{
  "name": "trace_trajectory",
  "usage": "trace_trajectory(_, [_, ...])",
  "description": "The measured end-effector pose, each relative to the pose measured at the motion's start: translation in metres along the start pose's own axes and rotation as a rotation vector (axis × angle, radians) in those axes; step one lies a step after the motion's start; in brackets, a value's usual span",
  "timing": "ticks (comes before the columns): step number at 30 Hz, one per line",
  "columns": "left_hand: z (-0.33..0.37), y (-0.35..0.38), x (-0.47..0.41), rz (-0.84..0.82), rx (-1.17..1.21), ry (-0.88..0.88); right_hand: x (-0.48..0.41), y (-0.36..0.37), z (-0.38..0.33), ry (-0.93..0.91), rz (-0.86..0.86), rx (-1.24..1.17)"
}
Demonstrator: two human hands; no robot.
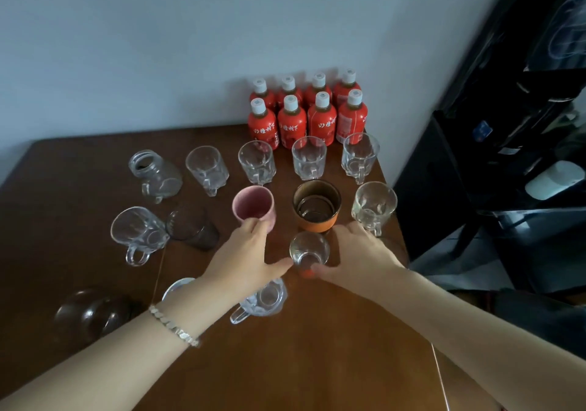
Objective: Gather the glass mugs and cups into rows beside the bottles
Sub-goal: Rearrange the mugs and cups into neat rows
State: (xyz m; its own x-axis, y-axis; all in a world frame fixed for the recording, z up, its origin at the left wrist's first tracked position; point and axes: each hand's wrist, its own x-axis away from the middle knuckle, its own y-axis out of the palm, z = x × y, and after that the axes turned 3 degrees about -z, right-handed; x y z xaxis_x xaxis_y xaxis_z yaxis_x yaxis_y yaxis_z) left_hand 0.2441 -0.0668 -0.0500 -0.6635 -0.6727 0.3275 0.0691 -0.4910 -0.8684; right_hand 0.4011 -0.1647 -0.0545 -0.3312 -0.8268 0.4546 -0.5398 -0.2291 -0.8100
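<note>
A small glass (309, 249) is pinched between the thumbs of the left hand (244, 252) and right hand (358, 252), fingers spread loosely, apparently for lining up behind the mugs (309, 158) beside the bottles (309, 111) beyond.

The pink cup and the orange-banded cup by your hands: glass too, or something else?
Pink cup: opaque, matte, probably ceramic or plastic. Orange-banded cup: dark see-through wall, likely tinted glass; the matte band may be a silicone sleeve, but I can't confirm.
</note>
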Motion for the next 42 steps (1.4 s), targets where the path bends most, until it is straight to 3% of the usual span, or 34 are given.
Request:
trace_trajectory(2, [-0.006,0.009,0.014,-0.064,-0.087,-0.022,-0.004,0.016,-0.014,0.055,-0.042,-0.020])
trace_trajectory(9, [-0.014,0.037,0.031,-0.217,-0.143,-0.103,-0.005,0.039,-0.031,0.176,0.049,-0.094])
trace_trajectory(16, [-0.026,0.046,0.040,-0.160,-0.125,-0.076,0.032,0.058,-0.016,0.220,0.021,-0.039])
trace_trajectory(23, [-0.028,0.050,0.046,-0.146,-0.099,-0.274,0.040,0.070,-0.012,0.182,0.090,-0.140])
trace_trajectory(42, [-0.039,0.055,0.046,-0.021,0.184,-0.201,0.036,0.081,-0.015,0.195,0.208,-0.301])
